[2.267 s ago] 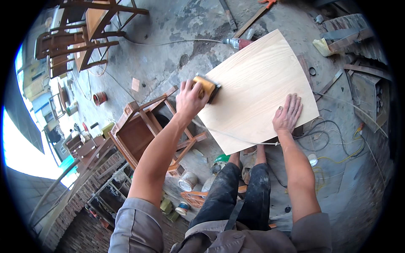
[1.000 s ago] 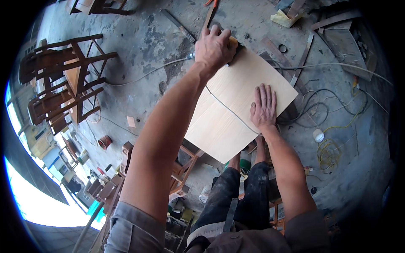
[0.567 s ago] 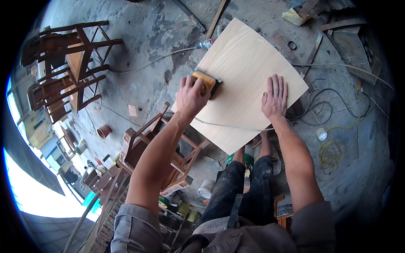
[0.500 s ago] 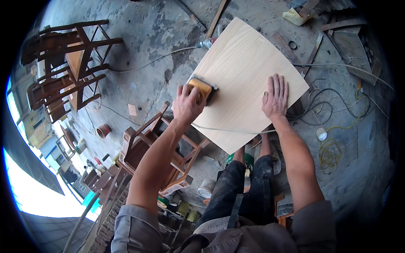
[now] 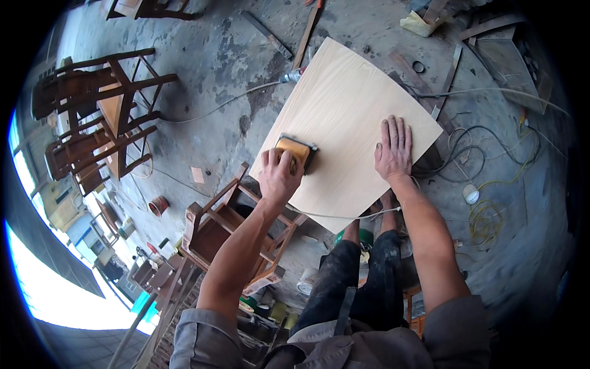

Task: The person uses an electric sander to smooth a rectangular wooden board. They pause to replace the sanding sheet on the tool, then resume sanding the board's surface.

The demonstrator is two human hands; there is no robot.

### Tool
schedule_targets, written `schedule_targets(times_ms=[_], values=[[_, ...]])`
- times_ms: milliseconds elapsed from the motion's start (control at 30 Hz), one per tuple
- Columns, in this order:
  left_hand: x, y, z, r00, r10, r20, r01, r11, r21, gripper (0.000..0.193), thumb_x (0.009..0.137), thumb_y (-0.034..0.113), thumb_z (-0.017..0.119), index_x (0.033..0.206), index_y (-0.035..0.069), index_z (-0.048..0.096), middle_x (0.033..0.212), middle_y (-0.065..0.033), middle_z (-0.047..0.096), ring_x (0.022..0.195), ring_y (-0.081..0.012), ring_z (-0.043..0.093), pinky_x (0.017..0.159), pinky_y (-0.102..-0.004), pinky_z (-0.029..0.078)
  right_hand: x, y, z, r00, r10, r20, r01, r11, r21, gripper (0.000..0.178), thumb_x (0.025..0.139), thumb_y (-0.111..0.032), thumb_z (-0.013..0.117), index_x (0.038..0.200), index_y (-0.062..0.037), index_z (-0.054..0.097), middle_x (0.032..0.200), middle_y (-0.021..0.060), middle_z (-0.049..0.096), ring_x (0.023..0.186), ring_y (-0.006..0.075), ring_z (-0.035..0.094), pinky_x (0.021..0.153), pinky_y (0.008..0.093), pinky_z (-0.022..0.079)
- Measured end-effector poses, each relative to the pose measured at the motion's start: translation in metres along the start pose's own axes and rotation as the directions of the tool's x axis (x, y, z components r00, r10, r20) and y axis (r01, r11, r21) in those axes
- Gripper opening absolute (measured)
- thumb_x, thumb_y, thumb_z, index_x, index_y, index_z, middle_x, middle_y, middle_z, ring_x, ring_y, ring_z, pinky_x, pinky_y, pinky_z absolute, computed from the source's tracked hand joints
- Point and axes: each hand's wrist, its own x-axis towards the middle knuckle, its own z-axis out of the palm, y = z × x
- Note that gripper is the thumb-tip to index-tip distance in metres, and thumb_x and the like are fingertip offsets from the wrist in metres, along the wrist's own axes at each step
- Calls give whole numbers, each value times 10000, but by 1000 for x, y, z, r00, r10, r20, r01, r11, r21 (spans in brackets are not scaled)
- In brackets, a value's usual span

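A large pale wood-grain panel (image 5: 350, 117) with a curved far edge lies in front of me, raised above the floor. My left hand (image 5: 278, 178) is closed around a yellow hand sander (image 5: 296, 146), whose dark base rests on the panel near its left edge. The hand hides part of the sander. Toward the right side of the panel, my right hand (image 5: 394, 152) presses flat on the bare surface, fingers stretched out and holding nothing. A pale cord (image 5: 344, 216) runs across the panel's near edge. What bears the panel is mostly hidden beneath it.
Just left of the panel stands a wooden chair frame (image 5: 212, 230). More dark chairs (image 5: 114, 101) stand at the far left. Past the panel's left edge lies a corded tool (image 5: 291, 76). Coiled yellow cable (image 5: 485, 216) and wood scraps (image 5: 452, 80) lie on the right.
The sander has moved slightly inward from the panel's left edge and nearer to me, still in my left hand. My right hand stays flat on the panel. The whole view has shifted a little.
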Motion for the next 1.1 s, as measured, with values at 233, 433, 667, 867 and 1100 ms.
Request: schedule_targets(times_ms=[233,433,667,867,1100], values=[[106,58,7,999,54,7,-54,998,-23,231,822,226,762,979,94,658,1062,-132,625,1015,-357,613,686,-486,588,1,0,0,1000,-2,-11,2,1000,27,751,944,-273,566,1595,-21,290,1693,167,242,1568,375,208,1287,562,141],[187,107,15,987,159,-13,-160,986,-43,201,845,248,727,973,104,667,1056,-136,637,1038,-372,615,700,-484,594,-1,0,-1,1000,19,-3,-19,998,67,737,941,-249,566,1581,0,300,1678,190,265,1563,391,221,1282,566,139],[235,152,37,961,267,-71,-272,960,-66,231,894,326,659,986,115,682,1067,-138,655,1055,-388,617,730,-479,591,1,-1,-8,1000,22,22,-23,999,47,708,971,-285,533,1588,-17,312,1670,177,286,1562,372,229,1289,550,127],[179,124,25,982,186,-47,-190,976,-110,262,845,309,711,1017,114,678,1075,-145,638,1031,-390,613,687,-499,586,5,-1,-8,998,23,65,-25,1000,18,713,962,-274,544,1585,-18,311,1670,167,283,1562,374,220,1289,548,128],[72,61,16,1000,27,1,-27,992,-121,266,789,236,764,996,111,654,1060,-130,620,1054,-373,596,662,-495,588,4,4,2,1000,-31,4,31,999,-33,724,959,-250,564,1592,-29,292,1679,186,257,1566,393,193,1283,570,113]])
